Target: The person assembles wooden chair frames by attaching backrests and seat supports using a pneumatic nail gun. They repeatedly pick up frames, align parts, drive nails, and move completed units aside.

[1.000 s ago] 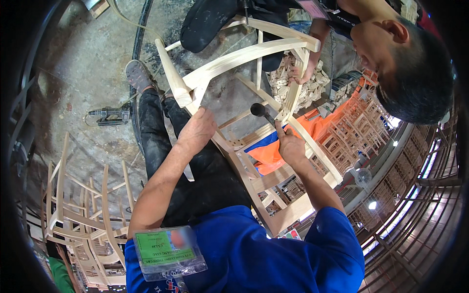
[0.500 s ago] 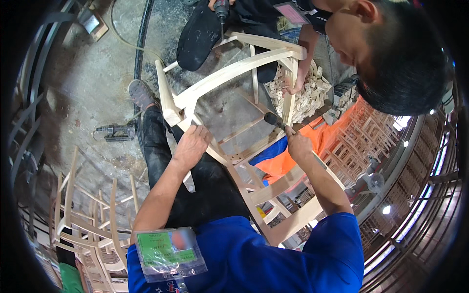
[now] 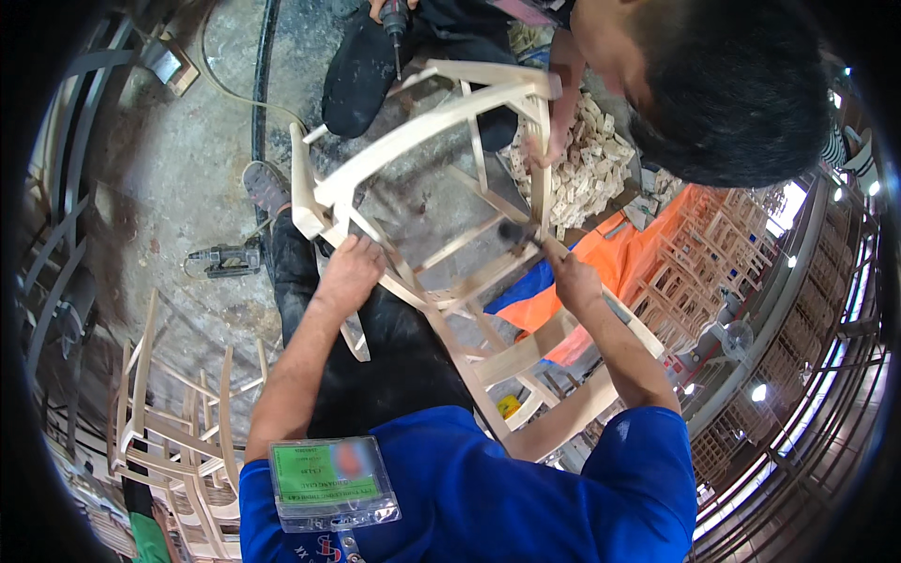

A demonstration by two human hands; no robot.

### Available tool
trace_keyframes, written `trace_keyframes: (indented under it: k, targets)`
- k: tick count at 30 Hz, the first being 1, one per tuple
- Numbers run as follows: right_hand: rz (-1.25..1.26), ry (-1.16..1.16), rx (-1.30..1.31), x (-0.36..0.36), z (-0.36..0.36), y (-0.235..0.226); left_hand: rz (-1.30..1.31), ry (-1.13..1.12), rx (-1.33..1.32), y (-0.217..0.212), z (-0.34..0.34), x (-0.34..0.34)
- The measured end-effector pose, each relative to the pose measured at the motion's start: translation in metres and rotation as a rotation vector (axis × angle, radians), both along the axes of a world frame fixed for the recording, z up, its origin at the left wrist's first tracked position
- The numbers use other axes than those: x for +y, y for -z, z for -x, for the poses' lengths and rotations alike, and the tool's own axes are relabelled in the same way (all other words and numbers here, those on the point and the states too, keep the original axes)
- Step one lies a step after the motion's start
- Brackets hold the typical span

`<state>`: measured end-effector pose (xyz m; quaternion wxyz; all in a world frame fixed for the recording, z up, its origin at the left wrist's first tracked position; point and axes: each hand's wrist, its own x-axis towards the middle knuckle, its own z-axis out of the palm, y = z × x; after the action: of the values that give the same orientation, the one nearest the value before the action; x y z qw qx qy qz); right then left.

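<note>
1. Position of work: a pale wooden chair frame (image 3: 413,134) lies tilted over the person's legs, running from beside the blue shirt (image 3: 450,488) out to a co-worker opposite.
2. Step in hand: judged to be knocking the frame's joints together. A dark-headed hammer (image 3: 512,233) is at the frame's right side, near a joint; its head is blurred, so contact with the wood cannot be confirmed.
3. Left hand (image 3: 354,267): partly closed, fingers curled over the frame's near rail just below the left corner; it appears to be steadying the piece. The grip beneath the rail is hidden.
4. Right hand (image 3: 574,281): clenched around the hammer's handle, with the forefinger side toward the head. No gap shows in the grip.
5. Co-worker: one hand (image 3: 544,150) rests against the frame's far right upright; the other hand (image 3: 377,9) has a drill (image 3: 397,23), its bit pointing down near the far rail.
6. Next move, in judgement: calls for a firm left hold and a square, controlled blow, clear of the co-worker's fingers on that same side. A glancing strike could mark the wood or shift the joint.
</note>
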<state>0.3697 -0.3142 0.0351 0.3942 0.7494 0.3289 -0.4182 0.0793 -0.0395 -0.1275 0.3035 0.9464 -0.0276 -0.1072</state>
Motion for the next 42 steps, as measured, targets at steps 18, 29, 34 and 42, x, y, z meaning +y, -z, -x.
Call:
trace_keyframes:
  k: [18,29,34,42]
  targets:
    - [-0.055,-0.132,-0.085,-0.005,0.003,0.01,-0.026,-0.022,0.008,0.0,-0.001,-0.01]
    - [-0.033,-0.136,0.027,0.036,0.028,0.008,-0.019,-0.045,0.029,0.004,0.008,-0.016]
    - [0.169,-0.188,-0.047,0.037,0.012,0.028,-0.016,-0.045,-0.01,0.006,0.012,-0.019]
    - [0.186,-0.192,0.031,0.046,0.028,0.017,-0.057,-0.056,0.021,0.01,0.011,-0.018]
